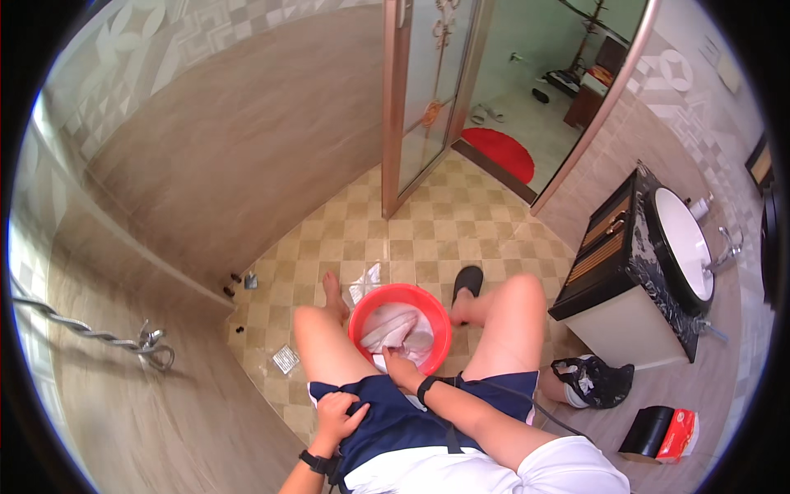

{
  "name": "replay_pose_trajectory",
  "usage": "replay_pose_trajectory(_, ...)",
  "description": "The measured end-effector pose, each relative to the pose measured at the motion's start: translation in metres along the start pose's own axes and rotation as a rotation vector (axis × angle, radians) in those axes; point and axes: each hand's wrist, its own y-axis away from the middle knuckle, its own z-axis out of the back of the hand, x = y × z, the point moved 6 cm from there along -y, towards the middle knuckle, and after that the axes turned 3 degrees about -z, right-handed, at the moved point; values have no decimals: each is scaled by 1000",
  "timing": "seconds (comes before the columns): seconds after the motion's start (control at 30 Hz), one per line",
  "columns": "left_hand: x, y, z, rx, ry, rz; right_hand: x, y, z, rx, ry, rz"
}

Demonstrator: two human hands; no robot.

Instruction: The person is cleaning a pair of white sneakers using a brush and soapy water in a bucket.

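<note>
A red plastic basin (445, 321) stands on the tiled floor between my knees. Wet whitish cloth (392, 330) lies in cloudy water inside it. My right hand (402, 370) reaches over the basin's near rim, its fingers at the cloth's near edge; whether they grip it cannot be made out. Close to those fingers, a small white thing (380, 363) shows at the rim. My left hand (340, 412) rests on the dark blue shorts (376, 401) over my thigh, fingers partly spread, with nothing seen in it. Black bands are on both wrists.
A washbasin cabinet (617, 247) stands at the right, with a bin with a black bag (598, 381) and a red tissue pack (677, 435) below it. A glass door (426, 111) stands ahead. Floor drain (285, 359) and wall tap (151, 343) are at the left.
</note>
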Motion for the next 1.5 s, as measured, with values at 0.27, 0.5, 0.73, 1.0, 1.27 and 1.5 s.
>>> replay_pose_trajectory(0.27, 0, 1, -4, 16, 14, -4, -17, 3, -7, -83, -19, -61)
replay_pose_trajectory(0.5, -6, -2, -7, 36, 34, -30, -9, 3, 3, -78, -61, -83)
replay_pose_trajectory(0.73, -10, -12, -14, 83, -8, -45, -36, -3, -18, -114, -13, -94)
replay_pose_trajectory(1.0, 20, 32, -1, 145, -20, 113, -10, 1, -19, 104, -135, -47)
replay_pose_trajectory(1.27, -32, 7, 10, 349, -73, 93, -35, -13, -13, 72, -82, -187)
replay_pose_trajectory(1.5, -42, 1, 5, 429, -264, -289, -34, -16, 38, 119, -317, -292)
